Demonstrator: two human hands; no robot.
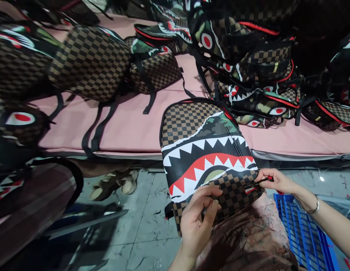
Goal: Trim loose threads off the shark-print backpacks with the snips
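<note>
A backpack (203, 150) with a brown-and-black check, a camouflage patch and a printed red-and-white shark mouth leans tilted against the table edge, its lower end over my lap. My left hand (200, 214) is in front of its lower check panel, thumb and fingertips pinched together; what they hold, if anything, is too small to see. At the backpack's lower right corner, beside a small red label (249, 189), my right hand (278, 181) is closed on a slim black-and-red item (265, 179). The exact kind of that item is unclear.
A pink-covered table (129, 124) runs across, bearing several similar check backpacks (91, 62) at left and a pile of shark-print bags (256, 71) at right. Below right stands a blue plastic crate (301, 229). Shoes (115, 184) show under the table on the tiled floor (146, 218).
</note>
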